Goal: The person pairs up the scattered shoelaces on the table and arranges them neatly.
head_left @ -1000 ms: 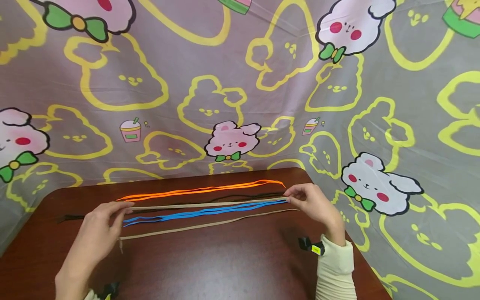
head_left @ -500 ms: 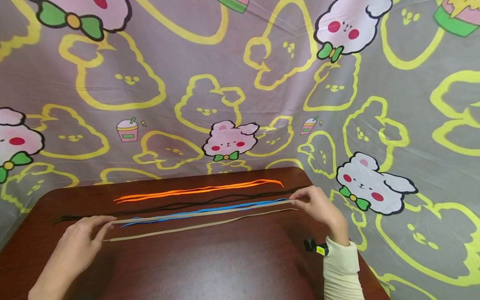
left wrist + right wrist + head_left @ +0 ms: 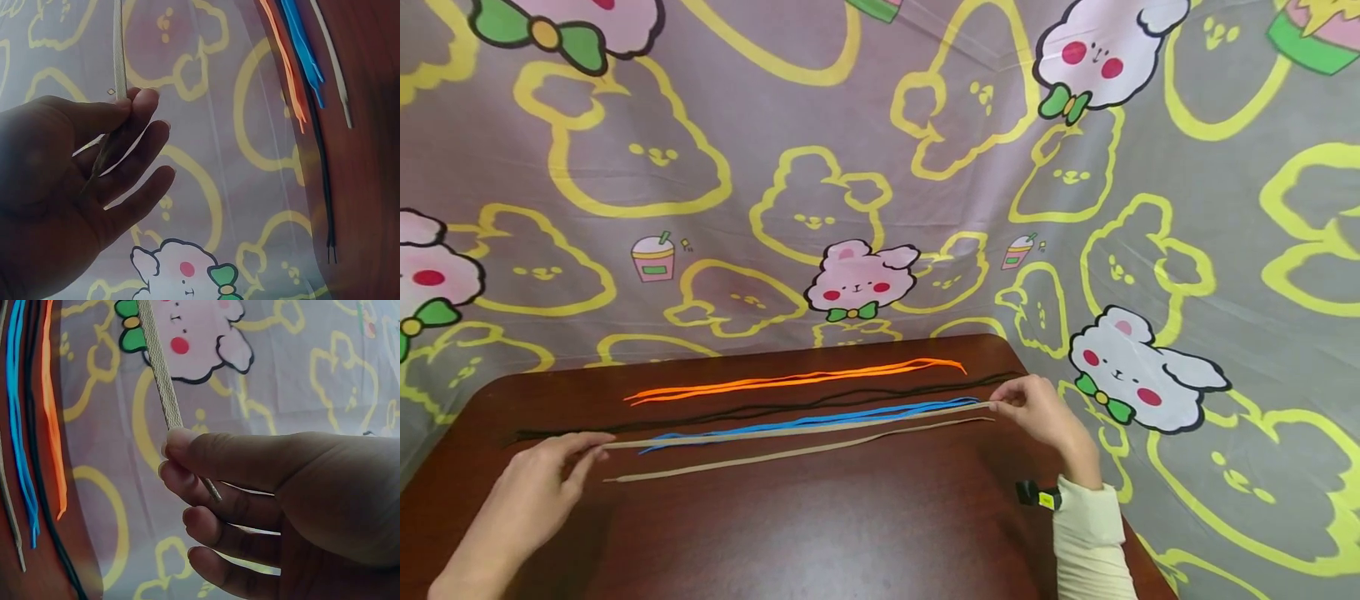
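A flat beige shoelace is stretched taut between both hands, overlapping the blue laces in the head view. My left hand pinches one end between thumb and forefinger; in the left wrist view its tip hangs down past the fingers. At the other end my right hand pinches the lace, and a short tip pokes out below the thumb. A second beige shoelace lies on the table nearer the body. Just behind the held lace are the blue shoelaces.
Farther back on the brown table lie black shoelaces and, behind them, orange shoelaces. A patterned cloth with bunny drawings hangs along the table's back and right sides.
My left hand has moved left and slightly nearer, my right hand slightly right. The held lace has come forward from behind the blue laces to over them and is stretched straight.
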`<act>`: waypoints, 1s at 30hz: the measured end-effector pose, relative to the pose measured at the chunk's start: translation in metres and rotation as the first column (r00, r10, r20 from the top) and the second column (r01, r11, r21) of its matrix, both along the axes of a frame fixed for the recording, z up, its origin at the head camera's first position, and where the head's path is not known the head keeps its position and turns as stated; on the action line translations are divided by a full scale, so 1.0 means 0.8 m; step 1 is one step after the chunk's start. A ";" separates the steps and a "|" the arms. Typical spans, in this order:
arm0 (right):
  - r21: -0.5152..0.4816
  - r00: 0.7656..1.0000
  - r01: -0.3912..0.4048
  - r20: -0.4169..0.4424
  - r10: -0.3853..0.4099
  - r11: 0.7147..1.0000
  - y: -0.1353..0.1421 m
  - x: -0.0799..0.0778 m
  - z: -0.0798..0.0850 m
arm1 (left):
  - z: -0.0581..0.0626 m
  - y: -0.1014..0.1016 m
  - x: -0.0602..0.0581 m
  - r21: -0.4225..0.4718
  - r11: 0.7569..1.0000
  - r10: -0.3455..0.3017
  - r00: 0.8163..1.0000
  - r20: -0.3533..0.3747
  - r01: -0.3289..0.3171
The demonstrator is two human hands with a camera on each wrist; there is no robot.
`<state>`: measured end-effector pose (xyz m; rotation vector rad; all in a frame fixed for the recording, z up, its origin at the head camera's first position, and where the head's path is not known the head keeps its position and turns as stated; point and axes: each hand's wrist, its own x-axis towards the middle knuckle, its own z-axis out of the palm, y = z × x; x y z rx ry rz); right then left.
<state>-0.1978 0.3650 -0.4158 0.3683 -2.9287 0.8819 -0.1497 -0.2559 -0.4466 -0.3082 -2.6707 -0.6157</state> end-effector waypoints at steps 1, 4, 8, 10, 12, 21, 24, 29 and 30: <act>0.004 1.000 0.007 0.006 -0.007 1.000 0.001 -0.001 -0.002 | 0.000 -0.001 0.000 -0.002 1.000 0.003 1.000 0.002 -0.003; 0.012 1.000 0.007 0.020 -0.007 1.000 0.005 -0.004 -0.008 | -0.001 -0.005 -0.001 -0.021 0.999 0.025 0.999 0.046 -0.024; 0.016 0.999 -0.006 0.036 0.005 1.000 0.009 -0.005 -0.019 | -0.001 -0.010 -0.003 -0.060 0.997 0.057 0.988 0.142 -0.049; 0.019 0.999 0.000 0.045 -0.001 1.000 0.011 -0.005 -0.023 | -0.002 -0.012 -0.004 -0.076 0.996 0.070 0.979 0.190 -0.057; 0.028 0.999 0.010 0.052 -0.012 1.000 0.015 -0.005 -0.028 | -0.003 -0.014 -0.005 -0.080 0.995 0.081 0.973 0.214 -0.066; 0.041 0.997 0.037 0.069 -0.039 0.998 0.029 -0.013 -0.052 | -0.015 -0.026 -0.016 -0.082 0.997 0.025 0.974 0.224 -0.007; 0.047 0.996 0.033 0.084 -0.037 0.998 0.033 -0.017 -0.061 | -0.018 -0.028 -0.018 -0.084 0.996 0.019 0.970 0.243 0.002; 0.088 0.996 0.033 0.075 -0.040 0.996 0.037 -0.024 -0.071 | -0.023 -0.029 -0.018 -0.085 0.996 0.050 0.968 0.245 -0.030; 0.095 0.997 0.034 0.071 -0.041 0.995 0.038 -0.025 -0.073 | -0.024 -0.030 -0.019 -0.084 0.996 0.050 0.965 0.256 -0.029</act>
